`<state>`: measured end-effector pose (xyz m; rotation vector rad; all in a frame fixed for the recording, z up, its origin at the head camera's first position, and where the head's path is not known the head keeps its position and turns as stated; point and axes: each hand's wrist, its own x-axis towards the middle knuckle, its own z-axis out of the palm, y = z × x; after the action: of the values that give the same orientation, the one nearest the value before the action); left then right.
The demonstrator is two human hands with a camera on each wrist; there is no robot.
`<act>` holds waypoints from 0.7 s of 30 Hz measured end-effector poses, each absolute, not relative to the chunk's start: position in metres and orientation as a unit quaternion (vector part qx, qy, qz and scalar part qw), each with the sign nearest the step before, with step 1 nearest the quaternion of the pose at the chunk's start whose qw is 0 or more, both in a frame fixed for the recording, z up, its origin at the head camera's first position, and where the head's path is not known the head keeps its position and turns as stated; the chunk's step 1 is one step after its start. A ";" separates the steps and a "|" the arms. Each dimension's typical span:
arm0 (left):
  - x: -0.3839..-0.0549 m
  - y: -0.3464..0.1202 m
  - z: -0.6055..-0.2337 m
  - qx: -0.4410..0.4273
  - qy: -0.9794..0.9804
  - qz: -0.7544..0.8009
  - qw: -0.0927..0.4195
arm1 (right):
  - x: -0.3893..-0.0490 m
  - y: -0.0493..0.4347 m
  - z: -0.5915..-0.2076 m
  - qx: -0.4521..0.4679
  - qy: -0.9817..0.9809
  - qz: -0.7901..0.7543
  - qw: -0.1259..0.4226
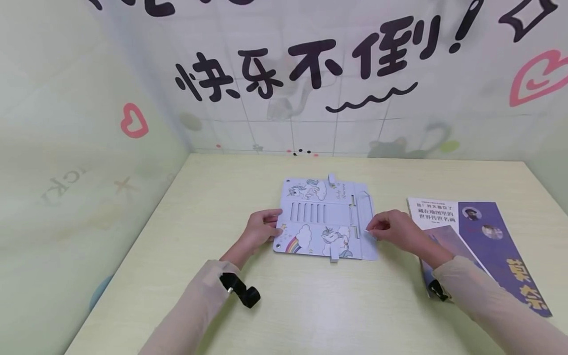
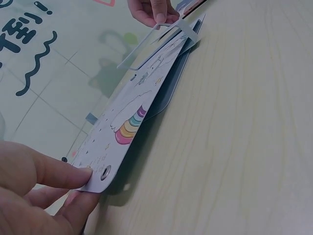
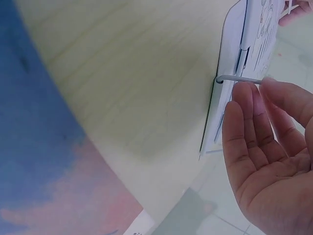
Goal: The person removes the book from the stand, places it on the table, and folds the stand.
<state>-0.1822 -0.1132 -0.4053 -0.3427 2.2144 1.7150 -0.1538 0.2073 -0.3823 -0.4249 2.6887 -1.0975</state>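
A pale lilac book stand (image 1: 326, 214) with unicorns, clouds and a rainbow printed on it lies on the table. My left hand (image 1: 259, 228) grips its left edge; the left wrist view shows the thumb and fingers pinching the corner beside a metal eyelet (image 2: 106, 172). That corner is raised above the table there. At the opposite side, my right hand (image 1: 392, 230) pinches a thin grey wire (image 3: 240, 79) between thumb and fingers. The wire's bent end meets the stand's edge. Two page clips (image 1: 334, 253) stick out from the stand's near and far edges.
To the right, a purple-and-white book (image 1: 492, 236) lies under a smaller blue-pink booklet (image 1: 448, 241), partly beneath the right forearm. Behind the wooden table (image 1: 310, 305) hangs a printed curtain (image 1: 248, 133). Black wrist cameras (image 1: 241, 290) are strapped over both sleeves.
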 end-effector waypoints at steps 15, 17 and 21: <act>-0.181 -0.113 -0.403 -0.121 0.772 0.604 0.157 | -0.160 0.197 -0.385 -0.147 0.913 -0.358 0.134; -0.181 -0.113 -0.404 -0.120 0.772 0.604 0.156 | -0.161 0.196 -0.386 -0.148 0.912 -0.358 0.136; -0.181 -0.114 -0.405 -0.118 0.773 0.603 0.157 | -0.162 0.194 -0.387 -0.150 0.912 -0.355 0.142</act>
<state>-0.1810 -0.1136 -0.4047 -0.3374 2.2117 1.7269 -0.1620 0.1939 -0.3874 -0.4322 2.6319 -1.0241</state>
